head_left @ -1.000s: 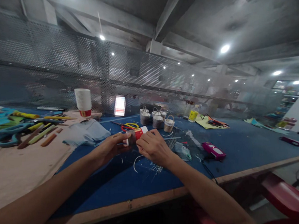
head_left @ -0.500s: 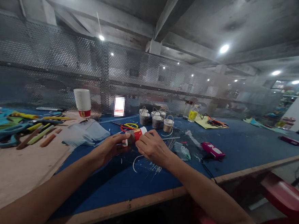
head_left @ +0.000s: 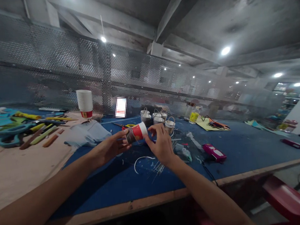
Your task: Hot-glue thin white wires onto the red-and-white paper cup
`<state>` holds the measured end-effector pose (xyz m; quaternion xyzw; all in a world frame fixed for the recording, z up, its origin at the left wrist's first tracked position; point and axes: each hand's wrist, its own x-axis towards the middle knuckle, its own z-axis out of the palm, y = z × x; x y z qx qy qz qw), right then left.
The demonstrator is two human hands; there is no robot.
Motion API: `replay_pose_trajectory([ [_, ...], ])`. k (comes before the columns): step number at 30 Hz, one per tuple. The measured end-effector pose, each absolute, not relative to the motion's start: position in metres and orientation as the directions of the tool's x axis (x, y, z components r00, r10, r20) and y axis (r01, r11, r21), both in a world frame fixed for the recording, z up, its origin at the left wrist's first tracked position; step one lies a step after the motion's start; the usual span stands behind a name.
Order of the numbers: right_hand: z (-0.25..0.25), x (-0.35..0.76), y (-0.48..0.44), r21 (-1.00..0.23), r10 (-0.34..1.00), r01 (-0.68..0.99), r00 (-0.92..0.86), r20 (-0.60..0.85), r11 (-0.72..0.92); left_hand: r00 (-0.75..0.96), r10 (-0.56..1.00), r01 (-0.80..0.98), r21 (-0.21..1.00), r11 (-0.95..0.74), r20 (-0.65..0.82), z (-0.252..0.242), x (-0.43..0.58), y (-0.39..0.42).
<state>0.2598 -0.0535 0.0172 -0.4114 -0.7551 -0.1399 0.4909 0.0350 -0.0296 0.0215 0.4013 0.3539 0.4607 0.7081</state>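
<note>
My left hand (head_left: 113, 146) grips a paper cup (head_left: 139, 131) by its base end, thumb above and fingers below. The cup lies tilted on its side, its white rim to the right; it is red, with a dark brownish wrap round the base end. Beside the rim is my right hand (head_left: 161, 141), thumb and forefinger apart and nothing visible between them. Whether the thumb touches the cup I cannot tell. Behind the cup lie scissors (head_left: 127, 125) with yellow and red handles, partly hidden. A curved white strip (head_left: 140, 160) and several thin wires (head_left: 159, 167) lie below the hands.
Several small wrapped cups with handles (head_left: 157, 117) stand behind my right hand. Farther left are a stack of paper cups (head_left: 85, 101), a grey cloth (head_left: 88, 134) and blue-handled scissors (head_left: 8, 140). To the right lie a magenta device (head_left: 214, 152) and yellow-labelled bottle (head_left: 194, 115).
My right hand has moved off the cup's side, slightly right, and its fingers have parted. The cup's red side and rim show more fully, still in my left hand.
</note>
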Motion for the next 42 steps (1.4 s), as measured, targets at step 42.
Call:
replay_pose_trajectory([
  [42, 0.020, 0.265, -0.049, 0.015, 0.447, 0.812, -0.337, 0.828, 0.584, 0.212, 0.966, 0.000, 0.988, -0.154, 0.151, 0.017, 0.041, -0.031],
])
